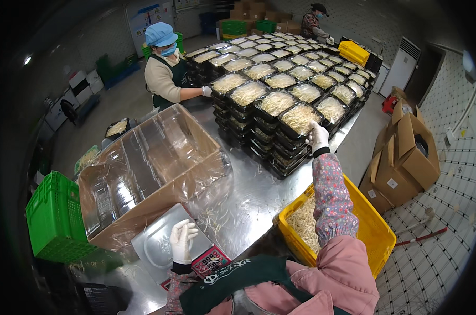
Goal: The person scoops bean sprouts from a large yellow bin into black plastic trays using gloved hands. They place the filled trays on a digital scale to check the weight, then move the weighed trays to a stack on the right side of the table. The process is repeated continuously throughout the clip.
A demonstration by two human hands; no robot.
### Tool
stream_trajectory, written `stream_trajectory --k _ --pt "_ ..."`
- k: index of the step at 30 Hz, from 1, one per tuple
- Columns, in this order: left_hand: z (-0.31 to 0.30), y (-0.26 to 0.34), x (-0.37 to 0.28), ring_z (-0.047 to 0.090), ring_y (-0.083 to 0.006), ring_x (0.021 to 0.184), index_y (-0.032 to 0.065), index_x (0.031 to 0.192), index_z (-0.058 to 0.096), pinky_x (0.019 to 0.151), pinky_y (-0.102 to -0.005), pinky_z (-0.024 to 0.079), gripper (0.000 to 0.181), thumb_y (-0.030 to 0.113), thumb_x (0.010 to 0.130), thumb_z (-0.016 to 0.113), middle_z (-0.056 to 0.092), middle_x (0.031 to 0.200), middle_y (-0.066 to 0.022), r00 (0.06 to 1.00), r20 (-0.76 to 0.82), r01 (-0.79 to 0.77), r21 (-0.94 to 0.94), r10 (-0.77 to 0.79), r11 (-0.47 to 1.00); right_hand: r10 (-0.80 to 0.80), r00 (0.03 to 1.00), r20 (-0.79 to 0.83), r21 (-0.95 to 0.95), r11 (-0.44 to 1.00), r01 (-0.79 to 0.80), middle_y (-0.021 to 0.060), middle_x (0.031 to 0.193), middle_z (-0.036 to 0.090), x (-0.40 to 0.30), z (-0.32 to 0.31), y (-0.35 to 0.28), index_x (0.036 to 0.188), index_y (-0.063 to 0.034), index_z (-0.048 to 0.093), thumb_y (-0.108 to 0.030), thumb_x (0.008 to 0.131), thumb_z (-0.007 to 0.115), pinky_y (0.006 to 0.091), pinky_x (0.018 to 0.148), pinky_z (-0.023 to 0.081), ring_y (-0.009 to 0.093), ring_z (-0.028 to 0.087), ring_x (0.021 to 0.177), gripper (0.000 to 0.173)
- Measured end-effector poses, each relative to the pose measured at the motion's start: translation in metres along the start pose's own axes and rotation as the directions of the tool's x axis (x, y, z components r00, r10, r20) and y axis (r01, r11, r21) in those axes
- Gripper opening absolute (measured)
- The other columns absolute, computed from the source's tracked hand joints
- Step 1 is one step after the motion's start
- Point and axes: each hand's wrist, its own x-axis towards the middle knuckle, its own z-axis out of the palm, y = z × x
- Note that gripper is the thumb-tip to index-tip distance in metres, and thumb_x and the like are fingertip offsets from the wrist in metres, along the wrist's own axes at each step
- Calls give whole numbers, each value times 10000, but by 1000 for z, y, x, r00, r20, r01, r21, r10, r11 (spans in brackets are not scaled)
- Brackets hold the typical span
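My right hand (318,136), in a white glove, grips the near corner of a black plastic tray of bean sprouts (300,119). That tray sits on top of a stack at the near corner of a large block of stacked trays (279,101). My left hand (183,238), also gloved, is empty above a digital scale's metal pan (157,240), its fingers loosely bent. Beside my wrist shows the scale's red-framed keypad (210,261). Under my right arm stands a yellow plastic crate (374,240) with loose bean sprouts (303,222) inside.
A cardboard box (190,185) with clear plastic trays stands on the metal table (246,204), near a green crate (56,216). Across the table a co-worker (165,75) touches the stacks; another person (316,23) stands at the back. Cardboard boxes (405,161) stand at right.
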Motion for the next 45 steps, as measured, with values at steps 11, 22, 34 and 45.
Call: stream_trajectory --k 11,22,34,45 --pt "-146 -5 -70 587 -155 886 -10 1195 557 799 -292 499 329 149 920 639 617 1044 -89 667 -742 -46 39 60 998 228 938 261 88 962 -259 -45 630 504 -156 -2 150 912 -157 567 -378 948 604 224 389 346 71 448 461 227" --pt "-299 49 -167 86 -427 1449 94 1505 231 1132 -615 138 1101 376 630 836 128 1575 -197 244 -686 773 564 685 290 225 726 650 -356 934 29 52 973 675 -223 47 249 871 -10 633 -32 860 635 229 731 488 103 589 804 25" --pt "-493 119 -217 481 -336 1252 98 1080 710 1142 -579 157 627 509 614 790 683 1107 -137 409 -903 910 393 130 -128 225 486 844 -370 902 225 22 999 594 -296 115 235 1119 -19 578 -95 918 617 226 708 499 99 572 802 218" --pt "-438 88 -257 657 -378 741 26 755 706 720 -434 542 342 288 544 769 678 757 -195 723 -618 620 778 308 106 221 505 834 -307 947 93 77 857 690 -362 112 230 971 -15 614 -102 931 610 249 667 527 128 650 739 96"
